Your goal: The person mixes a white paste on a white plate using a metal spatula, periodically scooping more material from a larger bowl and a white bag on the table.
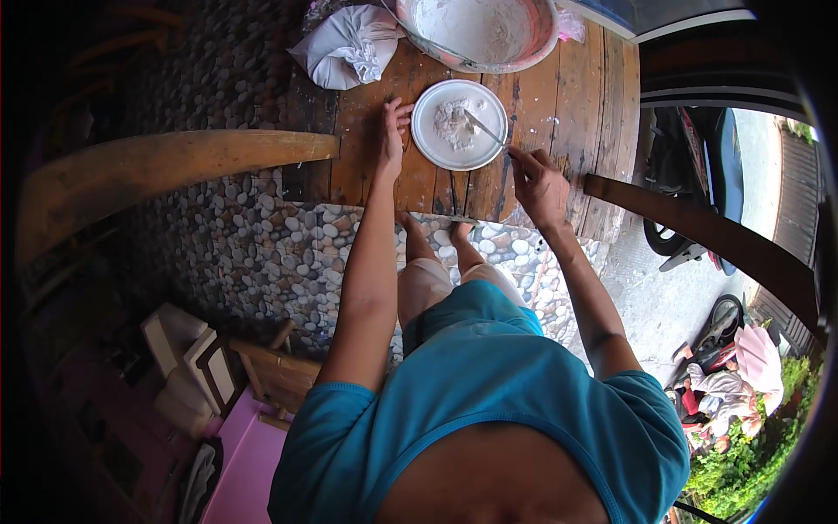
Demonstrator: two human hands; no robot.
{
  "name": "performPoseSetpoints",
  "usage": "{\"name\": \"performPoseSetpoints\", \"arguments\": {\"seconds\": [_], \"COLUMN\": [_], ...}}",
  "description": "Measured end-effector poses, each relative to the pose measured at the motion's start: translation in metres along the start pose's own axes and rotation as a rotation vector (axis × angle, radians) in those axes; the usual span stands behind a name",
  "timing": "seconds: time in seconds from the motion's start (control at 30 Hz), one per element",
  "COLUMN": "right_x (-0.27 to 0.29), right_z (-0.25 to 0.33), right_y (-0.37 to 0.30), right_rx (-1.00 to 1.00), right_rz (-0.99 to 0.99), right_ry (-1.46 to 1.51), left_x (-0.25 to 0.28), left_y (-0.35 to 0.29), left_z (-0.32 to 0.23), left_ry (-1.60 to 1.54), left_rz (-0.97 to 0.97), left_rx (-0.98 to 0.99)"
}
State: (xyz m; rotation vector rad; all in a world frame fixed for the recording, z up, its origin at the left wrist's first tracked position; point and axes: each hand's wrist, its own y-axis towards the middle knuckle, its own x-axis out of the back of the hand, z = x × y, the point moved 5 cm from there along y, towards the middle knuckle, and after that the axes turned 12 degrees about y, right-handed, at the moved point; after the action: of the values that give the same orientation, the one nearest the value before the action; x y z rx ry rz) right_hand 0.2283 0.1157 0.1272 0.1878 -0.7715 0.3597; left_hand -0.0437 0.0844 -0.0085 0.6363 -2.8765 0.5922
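Note:
A round white plate [422, 144] with a raised rim lies on the wooden table and holds a small heap of whitish powder or crumbly dough [451, 127]. My right hand [539, 185] is closed around the handle of a slim metal utensil [487, 131]. Its far end rests in the heap; whether it is a knife or a fork I cannot make out. Beside the plate's left rim my left hand [394, 138] stands on edge, fingers apart and holding nothing. Whether its fingertips touch the rim is unclear.
Beyond the plate, a large basin [548, 44] coated inside with white powder stands near a knotted white plastic bag [347, 48]. Curved wooden pieces [218, 157] flank the table [559, 122] on both sides. Pebble-patterned flooring [271, 249] lies below, with a parked motorbike [698, 175] at right.

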Motion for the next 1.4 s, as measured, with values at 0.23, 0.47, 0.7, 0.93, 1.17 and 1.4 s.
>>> {"name": "performPoseSetpoints", "arguments": {"seconds": [0.23, 0.47, 0.7, 0.93, 1.17, 1.4], "right_x": [0.009, -0.019, -0.089, -0.074, -0.012, -0.048], "right_z": [-0.041, -0.062, -0.059, -0.047, -0.011, -0.015], "right_y": [0.001, -0.031, -0.053, -0.040, -0.008, 0.001], "right_rx": [-0.283, -0.524, -0.783, -0.681, -0.164, 0.088], "right_rz": [0.140, 0.359, 0.219, 0.176, 0.011, 0.049], "right_ry": [0.328, 0.563, 1.139, 1.107, 0.314, -0.072], "left_x": [0.003, 0.001, 0.005, 0.003, 0.000, -0.004], "left_y": [0.000, -0.001, 0.000, -0.002, -0.006, -0.005], "left_z": [0.002, -0.002, 0.001, 0.002, 0.000, -0.003], "left_ry": [0.005, 0.007, -0.021, 0.028, 0.012, -0.112], "left_rz": [0.001, 0.009, -0.003, -0.009, -0.042, -0.027], "left_rx": [-0.005, -0.020, 0.010, -0.005, -0.047, -0.091]}}
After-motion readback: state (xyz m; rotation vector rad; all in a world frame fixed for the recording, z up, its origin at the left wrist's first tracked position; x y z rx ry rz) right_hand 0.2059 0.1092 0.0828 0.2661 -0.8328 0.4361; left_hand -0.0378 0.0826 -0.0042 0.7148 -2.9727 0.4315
